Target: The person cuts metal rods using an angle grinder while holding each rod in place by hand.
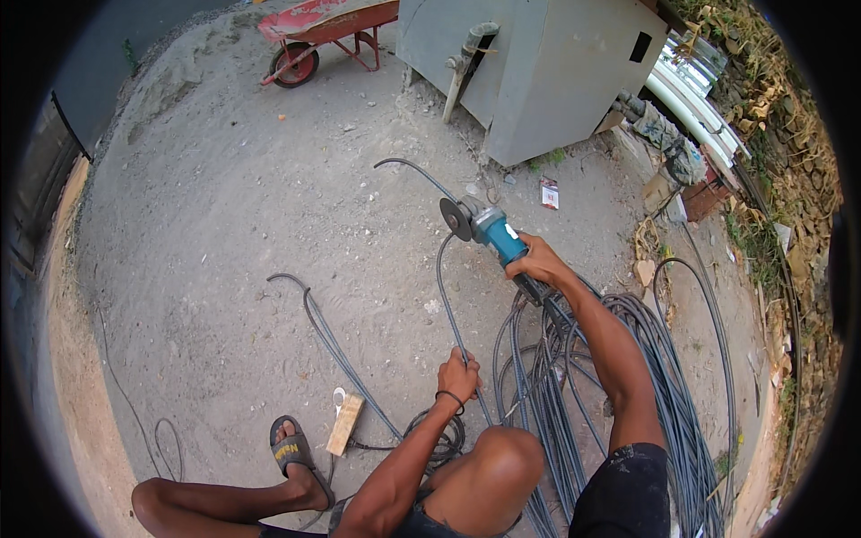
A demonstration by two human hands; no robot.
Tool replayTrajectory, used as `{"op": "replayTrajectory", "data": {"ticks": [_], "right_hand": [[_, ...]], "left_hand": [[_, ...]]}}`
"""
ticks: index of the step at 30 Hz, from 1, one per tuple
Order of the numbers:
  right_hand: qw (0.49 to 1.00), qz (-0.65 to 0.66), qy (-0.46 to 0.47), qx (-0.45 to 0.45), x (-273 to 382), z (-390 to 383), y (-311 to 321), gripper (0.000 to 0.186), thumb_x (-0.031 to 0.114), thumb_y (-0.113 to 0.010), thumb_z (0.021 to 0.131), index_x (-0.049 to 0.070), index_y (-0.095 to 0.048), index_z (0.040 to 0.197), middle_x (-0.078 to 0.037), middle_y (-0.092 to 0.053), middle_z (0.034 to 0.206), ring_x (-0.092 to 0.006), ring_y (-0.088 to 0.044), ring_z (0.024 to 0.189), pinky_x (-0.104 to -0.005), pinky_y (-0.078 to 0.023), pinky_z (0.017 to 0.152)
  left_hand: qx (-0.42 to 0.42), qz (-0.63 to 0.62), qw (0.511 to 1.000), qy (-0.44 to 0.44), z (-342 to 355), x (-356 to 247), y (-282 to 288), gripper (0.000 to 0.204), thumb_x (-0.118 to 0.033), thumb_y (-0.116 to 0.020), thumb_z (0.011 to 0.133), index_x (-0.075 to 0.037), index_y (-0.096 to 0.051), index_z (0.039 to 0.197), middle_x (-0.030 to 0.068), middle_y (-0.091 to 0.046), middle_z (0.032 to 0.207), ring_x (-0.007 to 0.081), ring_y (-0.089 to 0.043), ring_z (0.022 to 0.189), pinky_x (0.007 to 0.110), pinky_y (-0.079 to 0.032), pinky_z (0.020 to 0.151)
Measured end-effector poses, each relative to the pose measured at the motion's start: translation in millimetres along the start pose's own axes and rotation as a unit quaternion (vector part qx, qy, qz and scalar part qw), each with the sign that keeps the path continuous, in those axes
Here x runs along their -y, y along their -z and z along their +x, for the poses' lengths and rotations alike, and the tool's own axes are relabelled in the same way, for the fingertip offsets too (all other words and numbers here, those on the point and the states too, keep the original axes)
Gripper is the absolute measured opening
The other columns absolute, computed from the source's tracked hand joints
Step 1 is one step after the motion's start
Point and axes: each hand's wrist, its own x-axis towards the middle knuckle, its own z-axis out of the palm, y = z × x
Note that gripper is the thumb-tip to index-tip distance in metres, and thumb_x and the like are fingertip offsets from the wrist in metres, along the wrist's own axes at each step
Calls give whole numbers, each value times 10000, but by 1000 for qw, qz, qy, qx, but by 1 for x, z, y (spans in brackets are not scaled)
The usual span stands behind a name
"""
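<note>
The right hand (540, 262) is wrapped round a blue grinder (499, 237), near two o'clock from the middle. The left hand (458, 377), toward six o'clock, squeezes a thin gray rod (441, 282) reaching up toward twelve.

Head view: left fisheye on the person's head, upright, pitched down and forward past the bent knees (509, 459) to the ground (197, 233). Left hand (458, 375) and right hand (538, 260) near, around mid-frame; wheelbarrow (314, 24) and grey box (552, 90) farther off, along the top. Edges bow toward the sides.
</note>
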Motion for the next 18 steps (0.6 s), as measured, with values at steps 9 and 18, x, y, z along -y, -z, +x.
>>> {"op": "replayTrajectory", "data": {"ticks": [9,18], "right_hand": [[1000,4,4,-1,4,-6,-1,616,237,-828,537,12,-700,1096,-115,-710,951,-255,-663,872,-360,-512,830],[1000,-1,2,6,10,-9,-3,677,212,-837,540,-13,-676,1158,-117,-698,969,-244,-653,882,-351,-506,825]], "left_hand": [[5,0,1000,7,-1,-2,0,136,-92,-528,968,3,-536,1064,146,-687,706,242,-701,555,359,-566,440],[0,0,1000,-5,2,3,1,152,-92,-536,955,7,-535,1070,156,-691,705,248,-710,564,361,-580,437]]}}
